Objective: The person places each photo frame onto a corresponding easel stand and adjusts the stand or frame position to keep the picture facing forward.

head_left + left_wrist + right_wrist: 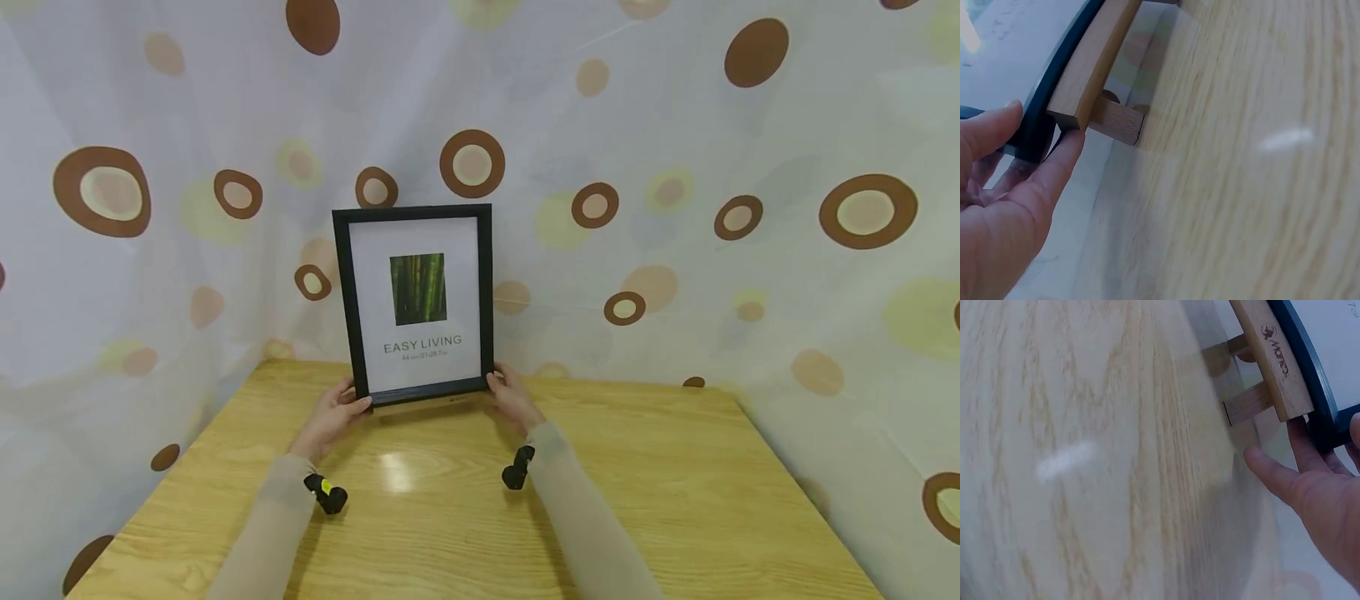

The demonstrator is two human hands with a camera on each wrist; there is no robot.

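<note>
A black picture frame (486, 292) with a white insert, a green bamboo picture and the words "EASY LIVING" stands nearly upright, leaning back a little. Its lower edge lies along the wooden ledge of a small easel (1275, 362), marked with a printed logo. Short wooden feet (1116, 120) of the easel stand on the table. My left hand (330, 421) grips the lower left corner, thumb in front and fingers behind and below. At the lower right corner my right hand (516, 402) holds the frame, thumb on its front; its index finger points away beside the ledge.
The light wooden table (637, 483) stretches to both sides and toward me. Right behind the frame hangs a white curtain (540, 108) with brown and yellow circles, which also closes off the left and right sides.
</note>
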